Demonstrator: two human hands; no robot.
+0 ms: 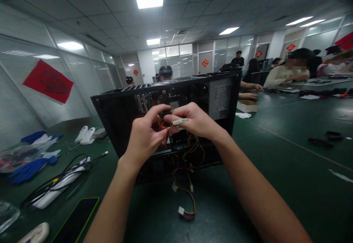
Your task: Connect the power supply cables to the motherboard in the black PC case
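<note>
Two bare hands, left [146,132] and right [194,119], curl loosely, fingers partly closed on a thin, multicoloured cable bundle [165,127] before the open black computer case [110,112]. I see a blocky white connector [181,210] lying on the smooth green tabletop [154,213].

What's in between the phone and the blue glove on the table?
A long white bar, probably a power strip, with black cable looped round and over it. The head view shows it.
</note>
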